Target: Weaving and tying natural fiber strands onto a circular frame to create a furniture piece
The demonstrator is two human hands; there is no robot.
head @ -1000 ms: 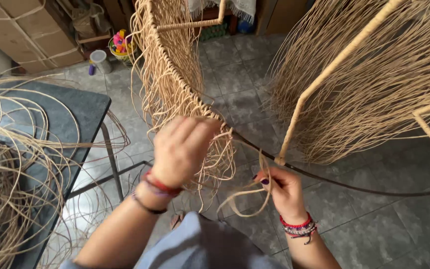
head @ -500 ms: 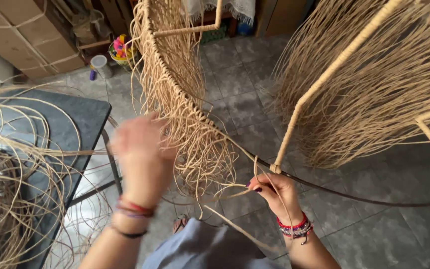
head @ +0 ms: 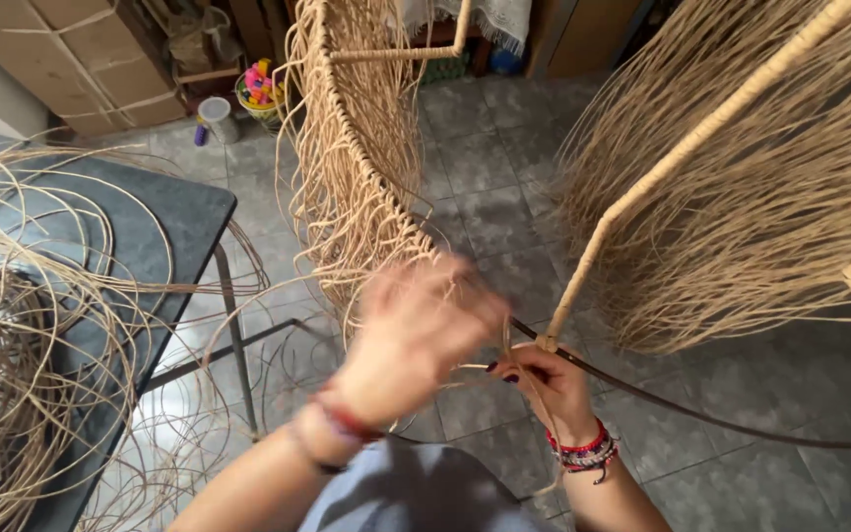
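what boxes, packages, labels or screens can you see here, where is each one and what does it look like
Cardboard boxes: top left on the floor against the wall, stacked, plain brown, bound with pale strapping.
Small container: on the tiled floor right of the boxes, round, white-grey, with a purple item beside it.
Tub of colourful bits: on the floor behind the woven frame, round, yellow-green, with pink and yellow contents.
No labels, signs or screens can be made out.

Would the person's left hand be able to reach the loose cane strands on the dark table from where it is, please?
Probably yes: the left hand is at the woven frame, and the loose cane strands on the dark table lie just to its left, nothing between.
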